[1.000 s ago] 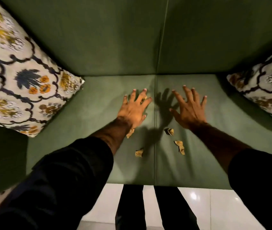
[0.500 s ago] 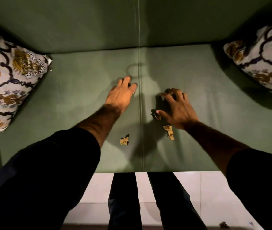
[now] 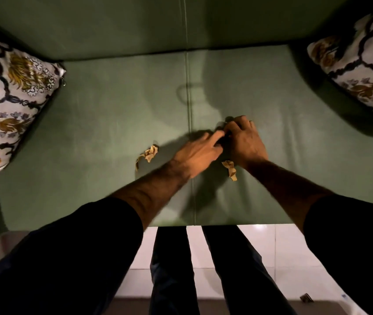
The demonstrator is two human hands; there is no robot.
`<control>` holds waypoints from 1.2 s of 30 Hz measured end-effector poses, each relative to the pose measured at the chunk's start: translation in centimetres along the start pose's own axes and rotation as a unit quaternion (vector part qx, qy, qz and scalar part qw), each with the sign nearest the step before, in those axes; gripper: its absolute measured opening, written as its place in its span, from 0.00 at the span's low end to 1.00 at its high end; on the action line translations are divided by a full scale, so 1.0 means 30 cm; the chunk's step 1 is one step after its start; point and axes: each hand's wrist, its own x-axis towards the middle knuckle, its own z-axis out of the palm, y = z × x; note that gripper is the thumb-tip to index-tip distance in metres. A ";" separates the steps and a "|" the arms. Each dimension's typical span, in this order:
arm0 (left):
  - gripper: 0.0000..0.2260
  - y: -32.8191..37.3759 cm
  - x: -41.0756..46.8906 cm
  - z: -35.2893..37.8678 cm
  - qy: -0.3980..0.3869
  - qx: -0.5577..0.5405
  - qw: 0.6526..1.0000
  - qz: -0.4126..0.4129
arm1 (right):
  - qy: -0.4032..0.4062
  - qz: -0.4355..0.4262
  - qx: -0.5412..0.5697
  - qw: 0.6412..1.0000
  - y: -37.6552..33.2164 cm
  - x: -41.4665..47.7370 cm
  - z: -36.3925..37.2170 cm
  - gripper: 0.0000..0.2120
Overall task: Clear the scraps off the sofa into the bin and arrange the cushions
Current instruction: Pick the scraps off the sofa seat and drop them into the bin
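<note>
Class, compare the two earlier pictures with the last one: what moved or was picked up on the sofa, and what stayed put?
The left hand crossed rightward to meet the right hand, now curled, apparently around gathered scraps. Two scraps remain on the seat: one at left, one by the right wrist. Both cushions stayed in their corners.

The green sofa [image 3: 103, 114] has a flat seat split by a centre seam. Two crumpled tan paper scraps lie on it. The left scrap [image 3: 149, 153] rests left of the seam, well clear of the seat's front edge. The right scrap [image 3: 231, 168] lies right of the seam, partly hidden under a wrist. A floral patterned left cushion [image 3: 8, 103] leans in the left corner. A matching right cushion [image 3: 360, 71] leans in the right corner, cut off by the frame edge.
</note>
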 end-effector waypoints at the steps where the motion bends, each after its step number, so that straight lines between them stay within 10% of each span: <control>1: 0.16 0.017 0.009 0.002 -0.020 0.001 1.000 0.002 | 0.002 -0.003 0.001 1.000 -0.001 0.000 0.001 0.14; 20: 0.14 -0.033 -0.102 0.035 0.109 -0.106 0.981 -0.122 | 0.083 -0.056 0.018 0.995 -0.204 -0.074 0.048 0.08; 30: 0.11 -0.158 -0.795 0.233 0.277 -0.285 0.834 -0.382 | 0.034 -0.164 0.053 0.984 -0.690 -0.285 0.287 0.07; 36: 0.13 -0.291 -1.263 0.504 0.299 -0.381 0.679 -0.552 | -0.109 -0.237 0.061 0.963 -1.026 -0.472 0.591 0.07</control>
